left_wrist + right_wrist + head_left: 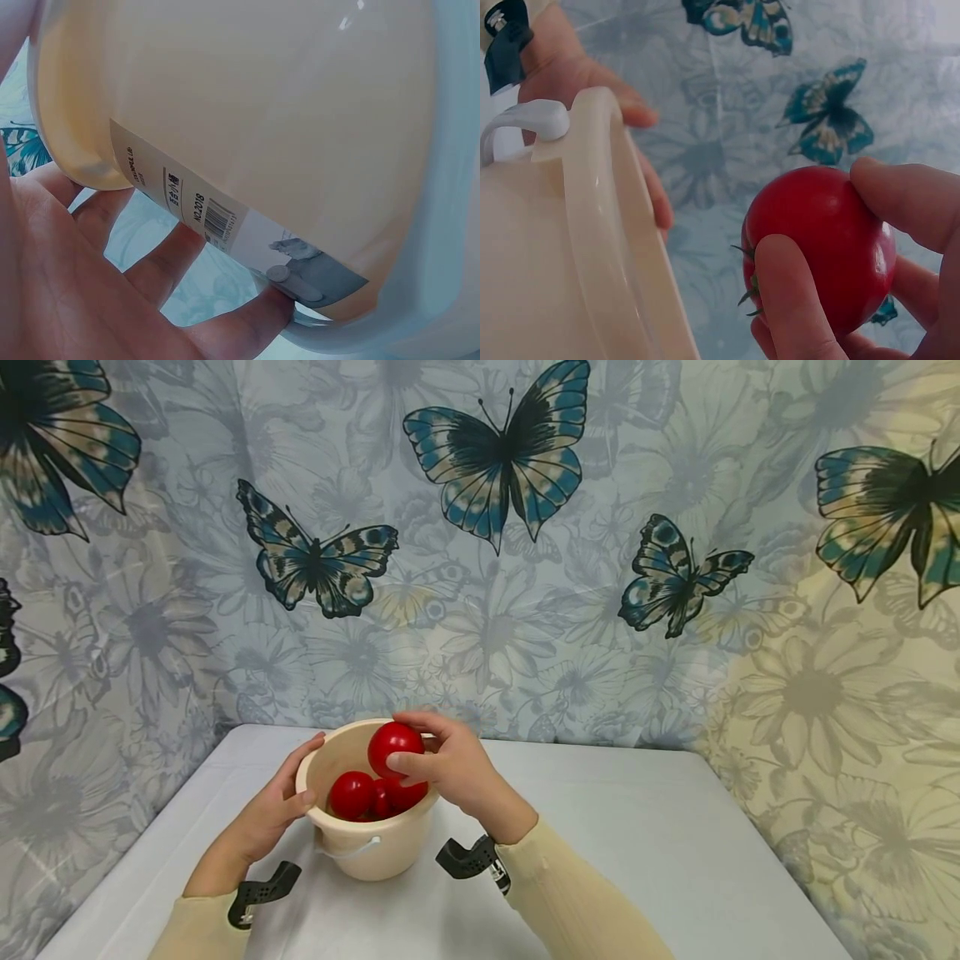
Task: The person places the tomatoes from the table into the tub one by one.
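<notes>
A cream plastic bucket (375,852) stands upright on the table, with several red round fruits (352,795) inside it. My left hand (266,810) holds the bucket by its left side, thumb over the rim. In the left wrist view, the fingers spread along the bucket wall (262,97) beside a printed label (217,217). Between thumb and fingers, my right hand (457,768) grips a red tomato (817,247), which has green sepals. In the head view this tomato overlaps the bucket's opening at the upper right rim.
The bucket's pale handle (352,852) hangs down at its front. Under the bucket is a white-covered table (600,852). Behind and to both sides rises a fabric backdrop (495,635) printed with flowers and butterflies. Each wrist wears a black camera mount (468,858).
</notes>
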`<state>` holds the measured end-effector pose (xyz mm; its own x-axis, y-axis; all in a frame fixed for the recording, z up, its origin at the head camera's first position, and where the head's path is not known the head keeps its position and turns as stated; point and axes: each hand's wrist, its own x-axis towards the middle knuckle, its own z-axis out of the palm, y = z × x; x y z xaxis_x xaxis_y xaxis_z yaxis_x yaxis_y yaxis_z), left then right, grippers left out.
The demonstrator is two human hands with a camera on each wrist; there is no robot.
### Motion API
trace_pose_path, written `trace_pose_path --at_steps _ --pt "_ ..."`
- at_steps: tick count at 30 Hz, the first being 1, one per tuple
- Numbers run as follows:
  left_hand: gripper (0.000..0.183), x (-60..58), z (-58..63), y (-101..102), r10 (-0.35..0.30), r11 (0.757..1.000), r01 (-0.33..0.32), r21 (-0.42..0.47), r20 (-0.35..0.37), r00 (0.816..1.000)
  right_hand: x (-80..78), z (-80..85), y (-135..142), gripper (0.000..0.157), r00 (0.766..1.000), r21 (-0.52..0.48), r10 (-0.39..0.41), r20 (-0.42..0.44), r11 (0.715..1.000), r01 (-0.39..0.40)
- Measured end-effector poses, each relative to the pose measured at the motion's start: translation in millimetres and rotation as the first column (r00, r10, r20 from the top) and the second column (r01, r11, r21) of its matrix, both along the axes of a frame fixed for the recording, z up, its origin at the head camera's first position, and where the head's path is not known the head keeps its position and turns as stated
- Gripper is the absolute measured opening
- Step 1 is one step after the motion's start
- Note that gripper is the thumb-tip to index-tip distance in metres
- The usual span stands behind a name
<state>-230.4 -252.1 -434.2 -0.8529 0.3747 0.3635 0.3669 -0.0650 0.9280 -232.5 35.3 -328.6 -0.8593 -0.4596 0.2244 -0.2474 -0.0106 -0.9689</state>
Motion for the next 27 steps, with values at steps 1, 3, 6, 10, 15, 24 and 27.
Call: trace_pose_path --at_steps 1,3,6,10,15,24,27 --pt "0.068 0.2 0.0 0.1 0.0 1.0 0.0 0.001 0.0 1.0 -0.1 -0.4 -0.2 0.048 1.0 0.003 -0.001 0.004 1.0 0.001" --pt "0.068 0.6 0.2 0.5 0.002 1.0 -0.002 0.003 0.001 1.0 0.3 0.0 -0.4 0.048 1.0 0.009 -0.003 0.006 1.0 0.003" --pt "0.068 0.8 0.0 1.0 0.004 1.0 -0.004 0.002 -0.002 1.0 1.3 0.7 -0.6 0.048 1.0 0.015 -0.007 0.012 1.0 0.007" --pt "0.067 0.3 -1.4 0.9 -0.002 1.0 0.002 0.006 -0.008 1.0 1.5 0.8 -1.9 0.049 1.0 0.02 -0.01 0.017 1.0 0.01" --pt "0.067 0.1 -2.1 0.6 -0.01 1.0 0.01 0.012 -0.007 1.0 0.2 -3.1 -4.9 0.05 1.0 0.053 -0.025 0.016 0.998 0.024" --pt "0.068 0.5 -1.4 0.6 -0.006 1.0 0.006 0.008 -0.007 1.0 0.9 -6.8 -4.1 0.053 0.999 0.18 -0.045 -0.018 0.983 0.048" --pt "0.068 0.7 -1.2 0.8 -0.006 1.0 0.006 0.009 -0.01 1.0 0.8 -7.8 -1.7 0.054 0.997 0.234 -0.044 -0.056 0.971 0.056"
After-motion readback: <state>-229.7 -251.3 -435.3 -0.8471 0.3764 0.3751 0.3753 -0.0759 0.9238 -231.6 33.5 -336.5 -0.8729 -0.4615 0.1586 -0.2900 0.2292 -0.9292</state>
